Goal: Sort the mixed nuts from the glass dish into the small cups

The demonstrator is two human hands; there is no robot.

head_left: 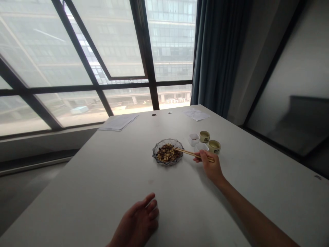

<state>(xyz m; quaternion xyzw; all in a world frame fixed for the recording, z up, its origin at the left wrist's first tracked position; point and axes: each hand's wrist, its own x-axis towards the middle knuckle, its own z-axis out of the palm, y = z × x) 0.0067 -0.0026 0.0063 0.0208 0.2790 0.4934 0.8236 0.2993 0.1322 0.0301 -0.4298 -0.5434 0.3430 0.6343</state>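
Observation:
My right hand (209, 164) is closed around a pair of wooden chopsticks (191, 153). Their tips reach the right side of a faceted glass bowl (155, 158), over a heap of mixed nuts or seeds (168, 153). Whether the tips pinch a piece is too small to tell. Just behind the hand are two small white plastic containers (194, 137), the nearer one partly covered by my fingers. My left hand (142, 219) rests at the near side of the table, palm turned sideways, fingers loosely bent and holding nothing.
Two small green cups (214, 146) with dark characters stand right of the containers. Paper sheets (119, 122) lie at the far left of the white table (102, 185), and more papers (196, 114) at the far right. Windows and a blue curtain (213, 58) are behind.

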